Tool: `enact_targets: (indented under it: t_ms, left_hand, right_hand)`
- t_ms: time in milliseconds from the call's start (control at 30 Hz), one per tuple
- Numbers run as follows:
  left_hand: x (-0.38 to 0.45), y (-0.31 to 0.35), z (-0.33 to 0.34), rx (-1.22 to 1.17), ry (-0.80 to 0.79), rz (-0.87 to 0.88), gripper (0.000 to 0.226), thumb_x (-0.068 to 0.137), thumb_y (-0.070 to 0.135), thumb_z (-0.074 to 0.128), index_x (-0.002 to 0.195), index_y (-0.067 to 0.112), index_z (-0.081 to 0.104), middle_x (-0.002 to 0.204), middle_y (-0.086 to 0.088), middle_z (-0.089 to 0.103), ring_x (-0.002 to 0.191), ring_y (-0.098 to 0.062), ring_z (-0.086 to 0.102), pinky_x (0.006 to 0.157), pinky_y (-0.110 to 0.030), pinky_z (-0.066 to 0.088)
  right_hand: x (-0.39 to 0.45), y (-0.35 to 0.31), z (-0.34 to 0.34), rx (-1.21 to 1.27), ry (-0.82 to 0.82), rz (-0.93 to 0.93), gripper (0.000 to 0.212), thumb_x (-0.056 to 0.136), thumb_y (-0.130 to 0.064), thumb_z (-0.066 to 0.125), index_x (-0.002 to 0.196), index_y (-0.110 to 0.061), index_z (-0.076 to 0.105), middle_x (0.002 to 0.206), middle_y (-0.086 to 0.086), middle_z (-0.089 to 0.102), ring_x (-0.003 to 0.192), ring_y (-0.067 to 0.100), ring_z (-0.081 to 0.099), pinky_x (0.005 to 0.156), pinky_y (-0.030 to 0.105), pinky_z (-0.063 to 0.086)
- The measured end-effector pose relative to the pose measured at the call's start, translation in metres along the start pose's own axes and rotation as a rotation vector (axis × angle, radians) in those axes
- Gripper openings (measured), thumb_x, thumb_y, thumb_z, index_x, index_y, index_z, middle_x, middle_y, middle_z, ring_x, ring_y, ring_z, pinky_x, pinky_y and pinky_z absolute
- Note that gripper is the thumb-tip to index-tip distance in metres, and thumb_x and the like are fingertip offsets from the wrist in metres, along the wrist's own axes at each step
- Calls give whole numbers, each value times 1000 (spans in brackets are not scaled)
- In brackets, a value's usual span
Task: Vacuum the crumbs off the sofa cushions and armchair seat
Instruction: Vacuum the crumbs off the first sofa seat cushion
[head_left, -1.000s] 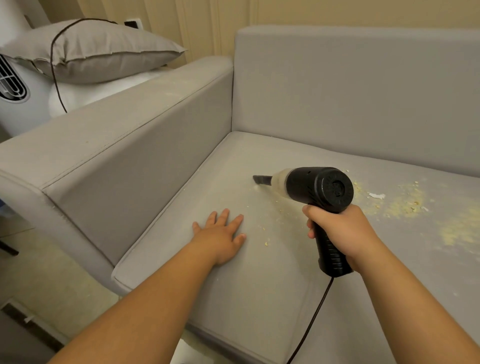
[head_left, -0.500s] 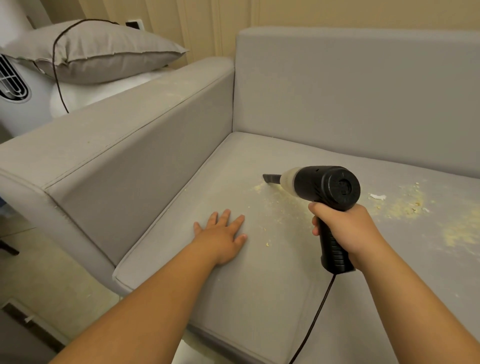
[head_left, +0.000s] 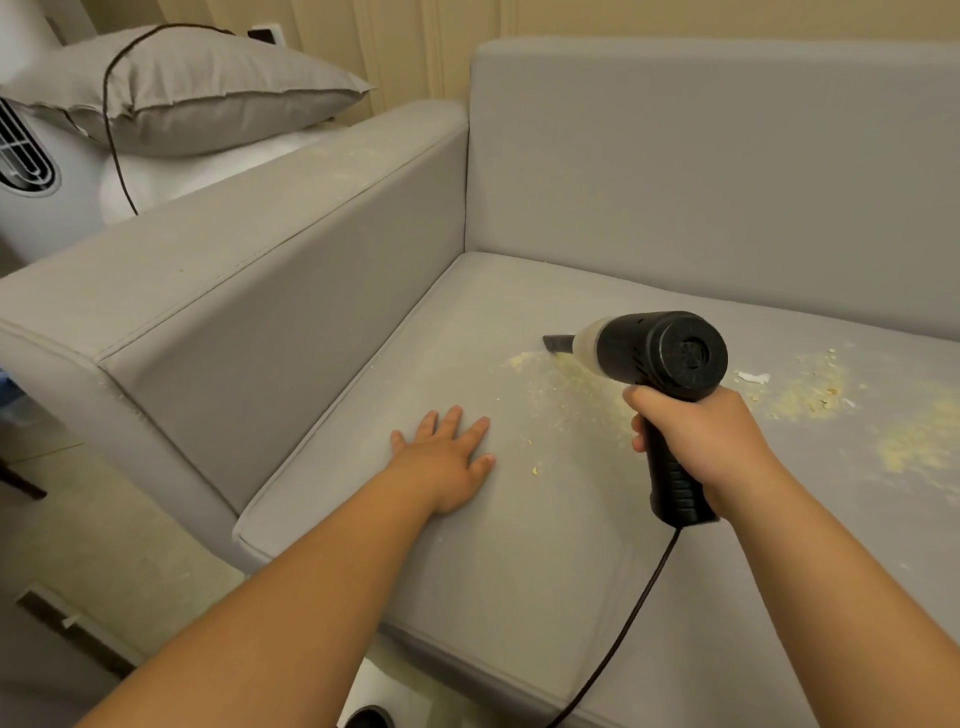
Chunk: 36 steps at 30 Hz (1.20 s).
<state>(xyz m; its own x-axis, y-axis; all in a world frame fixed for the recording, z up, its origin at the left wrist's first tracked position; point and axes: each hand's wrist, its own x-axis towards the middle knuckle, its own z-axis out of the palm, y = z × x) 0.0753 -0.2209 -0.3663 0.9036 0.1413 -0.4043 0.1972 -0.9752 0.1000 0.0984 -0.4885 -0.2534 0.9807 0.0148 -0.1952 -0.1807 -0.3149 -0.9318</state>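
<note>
A grey sofa seat cushion (head_left: 509, 561) fills the middle of the view. Yellow crumbs (head_left: 566, 384) are strewn across it, with thicker patches further right (head_left: 914, 441) and a small white scrap (head_left: 753, 378). My right hand (head_left: 701, 441) grips the handle of a black handheld vacuum (head_left: 665, 353). Its dark nozzle (head_left: 558, 344) points left and touches the cushion at the crumbs' left end. My left hand (head_left: 447, 457) lies flat on the cushion, fingers spread, left of the crumbs.
The sofa's left armrest (head_left: 223, 270) and backrest (head_left: 727, 171) wall in the seat. The vacuum's black cord (head_left: 618, 634) drops over the front edge. Beyond the armrest sit a grey pillow (head_left: 197, 88) with a cord over it and a white appliance (head_left: 26, 156).
My right hand has drawn the vacuum to the right, so its nozzle has slid rightward along the cushion, uncovering crumbs beneath. My left hand has stayed flat in place.
</note>
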Motion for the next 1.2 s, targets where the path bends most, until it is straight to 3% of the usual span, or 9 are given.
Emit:
enact_targets:
  t_ms: [333, 633, 967, 1200]
  left_hand:
    - [-32, -19, 4, -26, -10, -50, 63, 105, 65, 19, 162, 50, -2, 173, 7, -13, 160, -25, -9, 123, -67, 2]
    - [-62, -26, 12, -9, -44, -71, 63, 105, 65, 19, 162, 50, -3, 173, 9, -15, 160, -24, -10, 122, -69, 4]
    - [-90, -55, 20, 9, -46, -92, 63, 105, 64, 20, 162, 50, -3, 173, 9, -15, 160, -23, -10, 122, -69, 6]
    - [-112, -68, 25, -39, -68, -95, 63, 105, 64, 21, 162, 50, -3, 173, 9, -15, 159, -23, -12, 123, -67, 5]
  right_hand:
    - [-26, -3, 8, -54, -127, -7, 18, 87, -21, 75, 94, -4, 73, 83, 17, 77, 65, 20, 72, 72, 39, 58]
    - [-48, 7, 18, 2, -39, 1, 20, 86, -20, 76, 95, -2, 72, 82, 17, 77, 64, 20, 72, 70, 38, 58]
    - [-73, 2, 41, -16, -214, -49, 10, 89, -19, 75, 87, -10, 72, 72, 9, 72, 60, 18, 69, 67, 34, 56]
    - [-98, 6, 44, -63, -261, -76, 15, 89, -22, 75, 87, -7, 72, 70, 7, 73, 60, 18, 69, 71, 36, 56]
